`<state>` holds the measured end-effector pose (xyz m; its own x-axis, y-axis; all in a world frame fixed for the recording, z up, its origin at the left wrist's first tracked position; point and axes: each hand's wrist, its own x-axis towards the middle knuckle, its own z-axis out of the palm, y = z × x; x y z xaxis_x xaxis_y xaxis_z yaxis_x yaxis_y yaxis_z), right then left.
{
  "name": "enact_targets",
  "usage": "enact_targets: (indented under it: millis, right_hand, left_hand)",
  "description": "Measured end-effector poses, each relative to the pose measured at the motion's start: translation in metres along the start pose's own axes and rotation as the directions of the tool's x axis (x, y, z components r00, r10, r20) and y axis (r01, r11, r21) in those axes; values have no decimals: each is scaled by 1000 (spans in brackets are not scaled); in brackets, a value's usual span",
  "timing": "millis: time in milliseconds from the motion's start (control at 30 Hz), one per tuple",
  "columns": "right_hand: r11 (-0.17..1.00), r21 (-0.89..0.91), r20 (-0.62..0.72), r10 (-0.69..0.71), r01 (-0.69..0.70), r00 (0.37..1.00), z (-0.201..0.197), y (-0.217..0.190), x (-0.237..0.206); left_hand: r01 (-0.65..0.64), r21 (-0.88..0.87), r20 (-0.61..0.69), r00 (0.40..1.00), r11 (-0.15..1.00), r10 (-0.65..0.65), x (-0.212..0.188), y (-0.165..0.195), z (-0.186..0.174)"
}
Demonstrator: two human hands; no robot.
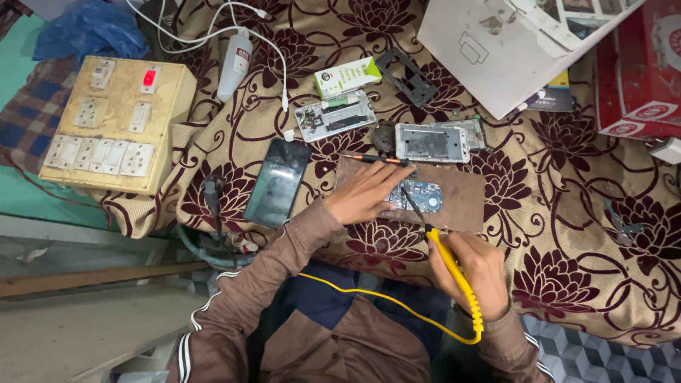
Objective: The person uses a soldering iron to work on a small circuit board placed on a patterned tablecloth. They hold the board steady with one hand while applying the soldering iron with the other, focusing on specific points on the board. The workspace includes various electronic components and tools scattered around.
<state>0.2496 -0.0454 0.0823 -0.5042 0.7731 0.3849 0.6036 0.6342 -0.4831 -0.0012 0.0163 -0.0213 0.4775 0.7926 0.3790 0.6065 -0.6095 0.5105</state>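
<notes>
- The floral bedspread [567,213] is my bench, soft and uneven, so I work only on the brown wooden board [461,195] lying at its centre; the board gives the firm base this step needs.
- The beige switchboard [117,124] sits far out at nine o'clock with a red switch lit; the yellow cord runs from the iron down past my lap, and I judge it should hang slack so it does not tug the tip.
- The dark phone [278,182] lies at nine o'clock of my left hand; two opened phone frames lie at twelve o'clock, apart from the work.
- My left hand [369,193] presses flat on the board's left part, fingers closed around a thin orange-tipped tool [376,159], steadying the blue circuit board [418,195].
- My right hand [475,273] at five o'clock wraps closed around the yellow soldering iron [454,273].
- The tip meets the circuit board; I judge a light, brief touch is best, wrist braced.
</notes>
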Motion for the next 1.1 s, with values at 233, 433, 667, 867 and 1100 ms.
enact_targets:
  millis: [233, 433, 667, 867, 1100]
  right_hand:
    - [1000, 3, 3, 4, -4, 1000, 0, 0, 0]
    - [1000, 1, -12, -14, 14, 1000, -1, -1, 1]
    - [1000, -5, -4, -10, 10, 1000, -1, -2, 1]
    - [999, -9, -12, -37, 37, 999, -2, 0, 0]
    - [997, -65, -25, -41, 39, 999, 1, 3, -1]
  left_hand:
    - [5, -5, 15, 1000, 1000, -5, 0, 0, 0]
    - [-10, 7, 5, 1000, 1000, 10, 1, 0, 0]
    - [-20, 11, -8, 1000, 1000, 20, 0, 0, 3]
    - [-14, 8, 0, 1000, 1000, 14, 1, -2, 4]
    - [-29, 17, -20, 999, 999, 29, 2, -1, 3]
